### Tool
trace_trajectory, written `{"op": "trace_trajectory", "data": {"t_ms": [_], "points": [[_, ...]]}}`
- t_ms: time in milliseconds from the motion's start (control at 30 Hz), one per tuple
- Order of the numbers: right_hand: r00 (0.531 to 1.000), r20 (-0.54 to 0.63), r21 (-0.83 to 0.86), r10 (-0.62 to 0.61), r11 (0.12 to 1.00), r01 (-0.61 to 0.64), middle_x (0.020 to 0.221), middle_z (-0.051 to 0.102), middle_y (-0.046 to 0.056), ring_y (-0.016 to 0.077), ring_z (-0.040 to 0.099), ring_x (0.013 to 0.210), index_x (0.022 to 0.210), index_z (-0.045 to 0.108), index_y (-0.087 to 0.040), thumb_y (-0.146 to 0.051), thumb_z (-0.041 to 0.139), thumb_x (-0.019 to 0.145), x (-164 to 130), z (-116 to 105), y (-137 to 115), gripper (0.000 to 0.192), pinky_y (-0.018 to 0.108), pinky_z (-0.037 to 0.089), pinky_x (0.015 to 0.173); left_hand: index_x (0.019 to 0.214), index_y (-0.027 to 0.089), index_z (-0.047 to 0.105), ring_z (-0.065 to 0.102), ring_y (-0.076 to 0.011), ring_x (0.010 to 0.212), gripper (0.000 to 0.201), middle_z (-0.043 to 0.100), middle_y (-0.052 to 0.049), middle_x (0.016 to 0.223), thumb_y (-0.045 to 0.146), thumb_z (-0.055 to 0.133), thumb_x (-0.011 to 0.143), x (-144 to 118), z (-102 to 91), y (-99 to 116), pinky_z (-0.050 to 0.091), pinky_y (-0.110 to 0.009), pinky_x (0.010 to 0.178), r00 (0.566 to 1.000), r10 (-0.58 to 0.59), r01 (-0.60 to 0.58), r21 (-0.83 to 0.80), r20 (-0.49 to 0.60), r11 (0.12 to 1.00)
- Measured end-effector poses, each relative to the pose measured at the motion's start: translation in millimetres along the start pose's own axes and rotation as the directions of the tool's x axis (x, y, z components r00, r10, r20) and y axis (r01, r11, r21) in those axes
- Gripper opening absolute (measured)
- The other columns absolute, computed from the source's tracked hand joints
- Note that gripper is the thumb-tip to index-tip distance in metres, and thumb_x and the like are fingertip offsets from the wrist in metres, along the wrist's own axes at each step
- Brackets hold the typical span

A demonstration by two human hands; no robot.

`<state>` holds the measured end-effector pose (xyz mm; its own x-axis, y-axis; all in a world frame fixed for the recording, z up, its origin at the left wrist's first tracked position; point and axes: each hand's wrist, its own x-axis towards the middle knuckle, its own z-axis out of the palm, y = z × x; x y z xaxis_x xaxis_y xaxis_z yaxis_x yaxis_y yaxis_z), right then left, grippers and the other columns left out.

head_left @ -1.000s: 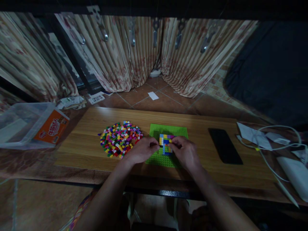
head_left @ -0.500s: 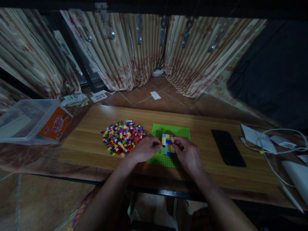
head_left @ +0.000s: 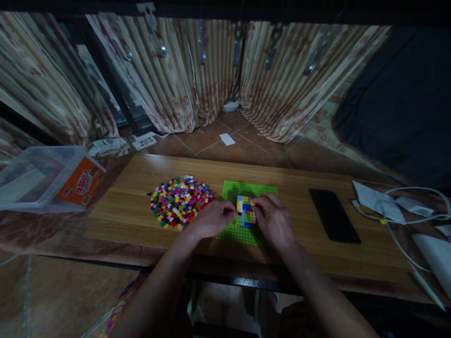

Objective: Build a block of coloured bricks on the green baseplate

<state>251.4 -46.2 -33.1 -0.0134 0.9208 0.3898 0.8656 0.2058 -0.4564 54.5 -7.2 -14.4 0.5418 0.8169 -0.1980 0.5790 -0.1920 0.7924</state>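
Both hands rest on the green plate (head_left: 246,188) — the left hand (head_left: 211,219) and right hand (head_left: 276,221) flank the block (head_left: 245,210), fingertips pinched on its sides. Brick pile (head_left: 178,201) lies just left, nearer the left hand.

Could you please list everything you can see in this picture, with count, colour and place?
wooden board: one, light brown, centre
loose bricks: one pile, many colours, left part of board
baseplate: one, green, mid-board
brick block: one, blue, yellow and other colours, on baseplate between the hands
phone: one, black, right of baseplate
plastic box: one, clear with orange label, far left
cable: one, white, far right
papers: a few, white, far right
curtains: striped beige, behind
left hand: one, touching block's left side
right hand: one, touching block's right side
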Motion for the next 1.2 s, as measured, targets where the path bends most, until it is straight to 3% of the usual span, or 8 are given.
{"op": "trace_trajectory", "data": {"t_ms": [133, 333, 500, 633, 733, 900, 1200], "points": [[0.997, 0.008, 0.011, -0.074, 0.997, 0.074, 0.106, 0.068, 0.008, 0.0224, 0.064, 0.095, 0.091, 0.069, -0.020, -0.019, 0.052, 0.088, 2.4, -0.1, 3.7, 0.017, 0.036, 0.051, 0.084, 0.091, 0.017, 0.068, 0.061, -0.0149, 0.073, 0.027, 0.068, -0.002, 0.081, 0.036, 0.049, 0.086, -0.3, -0.3, 1.2, 0.043, -0.025, 0.066, 1.000, -0.006, 0.006, 0.007, 0.005, 1.000], [0.982, 0.059, 0.087, -0.178, 0.981, 0.173, 0.105, 0.071, 0.004, 0.0193, 0.065, 0.095, 0.086, 0.069, -0.024, -0.013, 0.049, 0.088, 2.2, 2.4, 5.9, 0.023, 0.035, 0.052, 0.086, 0.091, 0.017, 0.068, 0.061, -0.0151, 0.074, 0.027, 0.069, -0.002, 0.082, 0.036, 0.049, 0.086, -1.2, -0.6, 3.4, 0.043, -0.025, 0.066, 1.000, -0.011, 0.011, 0.012, 0.007, 1.000], [0.995, 0.074, 0.195, -0.074, 0.979, 0.058, 0.096, 0.069, 0.005, 0.0189, 0.065, 0.088, 0.087, 0.069, -0.024, -0.022, 0.050, 0.090, 7.5, -11.9, 7.2, 0.019, 0.034, 0.052, 0.082, 0.093, 0.017, 0.068, 0.061, -0.0155, 0.075, 0.029, 0.069, -0.002, 0.083, 0.037, 0.049, 0.086, -1.7, -2.8, 4.2, 0.044, -0.025, 0.066, 1.000, -0.013, 0.013, 0.039, 0.019, 0.999], [0.998, -0.024, 0.251, 0.050, 0.967, -0.043, 0.095, 0.068, 0.005, 0.0194, 0.065, 0.085, 0.088, 0.068, -0.022, -0.028, 0.052, 0.088, 7.4, -31.7, 17.1, 0.017, 0.033, 0.053, 0.075, 0.093, 0.017, 0.069, 0.062, -0.0155, 0.074, 0.029, 0.069, -0.003, 0.084, 0.037, 0.049, 0.087, -1.6, -2.6, 3.4, 0.045, -0.026, 0.067, 1.000, -0.010, 0.010, 0.042, 0.011, 0.999], [0.998, -0.021, 0.266, 0.055, 0.963, -0.047, 0.094, 0.068, 0.005, 0.0201, 0.066, 0.088, 0.087, 0.069, -0.022, -0.028, 0.053, 0.088, 1.8, -38.9, 19.6, 0.016, 0.034, 0.053, 0.077, 0.093, 0.017, 0.069, 0.062, -0.0159, 0.074, 0.028, 0.070, -0.003, 0.084, 0.036, 0.049, 0.086, -1.1, -1.3, 3.6, 0.045, -0.026, 0.068, 0.999, -0.027, 0.026, 0.042, 0.018, 0.999], [0.995, 0.093, 0.271, -0.030, 0.963, 0.003, 0.096, 0.069, 0.004, 0.0191, 0.066, 0.088, 0.092, 0.069, -0.023, -0.026, 0.052, 0.089, -7.7, -29.7, 8.7, 0.017, 0.034, 0.053, 0.081, 0.091, 0.017, 0.068, 0.062, -0.0155, 0.075, 0.026, 0.069, -0.004, 0.084, 0.034, 0.049, 0.087, -0.9, -0.6, 5.9, 0.044, -0.025, 0.067, 1.000, -0.023, 0.022, 0.041, 0.018, 0.999], [0.990, 0.127, 0.105, -0.057, 0.994, 0.044, 0.100, 0.069, 0.005, 0.0199, 0.067, 0.087, 0.098, 0.067, -0.023, -0.014, 0.048, 0.086, -4.8, -13.2, -1.7, 0.024, 0.034, 0.054, 0.080, 0.091, 0.016, 0.068, 0.062, -0.0158, 0.074, 0.027, 0.069, -0.004, 0.082, 0.034, 0.048, 0.087, -0.8, -1.6, 8.2, 0.044, -0.026, 0.067, 0.999, -0.031, 0.029, 0.066, 0.025, 0.997]]}}
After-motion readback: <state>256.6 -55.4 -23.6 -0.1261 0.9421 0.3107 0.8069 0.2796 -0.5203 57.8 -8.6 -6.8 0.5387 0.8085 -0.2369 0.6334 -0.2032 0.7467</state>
